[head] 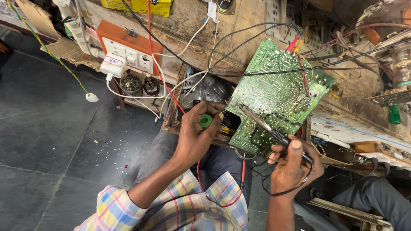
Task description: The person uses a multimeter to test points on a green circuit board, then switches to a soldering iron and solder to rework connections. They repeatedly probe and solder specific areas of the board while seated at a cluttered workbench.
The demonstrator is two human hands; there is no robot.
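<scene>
Cluttered repair surface (201,32), upper frame; right hand (293,164) pinching soldering iron (267,127), tip angled up-left onto green circuit board (278,92); left hand (197,132) pinching green solder spool (206,120) just left.

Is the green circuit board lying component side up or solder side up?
Solder side up: the circuit board shows bare traces and joints, where the right hand's soldering iron tip rests.

Orange socket board (128,47), white plug adapter (113,66), yellow box (139,6), dark tiled floor (51,141)

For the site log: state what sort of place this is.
Probably an electronics repair bench: a green circuit board under a soldering iron, an orange socket board with plugs, and tangled wires over a worn wooden worktop.
</scene>
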